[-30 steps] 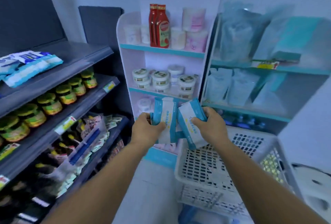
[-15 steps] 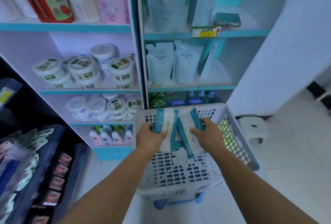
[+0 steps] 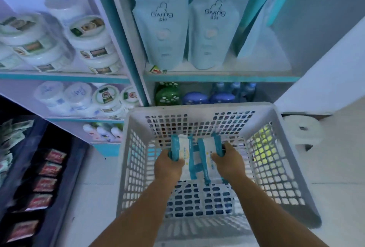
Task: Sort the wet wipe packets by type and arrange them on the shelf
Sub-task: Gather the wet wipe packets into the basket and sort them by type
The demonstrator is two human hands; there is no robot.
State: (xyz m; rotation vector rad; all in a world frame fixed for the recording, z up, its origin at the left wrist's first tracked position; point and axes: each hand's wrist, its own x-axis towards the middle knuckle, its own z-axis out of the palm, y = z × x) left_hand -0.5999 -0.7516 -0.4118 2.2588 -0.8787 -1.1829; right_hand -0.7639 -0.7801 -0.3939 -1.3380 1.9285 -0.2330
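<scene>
Pale grey plastic lattice is filling the middle of the view: a basket [image 3: 292, 177] is standing on a light floor in front of white shelving with teal edges [image 3: 221, 78]. Two light blue refill pouches [image 3: 162, 23] are standing upright on the shelf above the basket, with green and blue bottles [image 3: 197, 96] on the level below; white tubs [image 3: 92, 35] are sitting on the shelves to the left, and a dark rack with red packets [image 3: 47, 183] is running along the far left.

Both hands are reaching down inside the basket. The left hand [image 3: 167, 167] is gripping a white, teal-edged wet wipe packet [image 3: 182, 148], its fingers curling round the packet's left edge. The right hand [image 3: 229, 163] is gripping a second wet wipe packet [image 3: 209, 148] the same way by its right edge. Both packets are being held with long axes running away from the person, far ends pointing toward the shelving, side by side between the two hands.
</scene>
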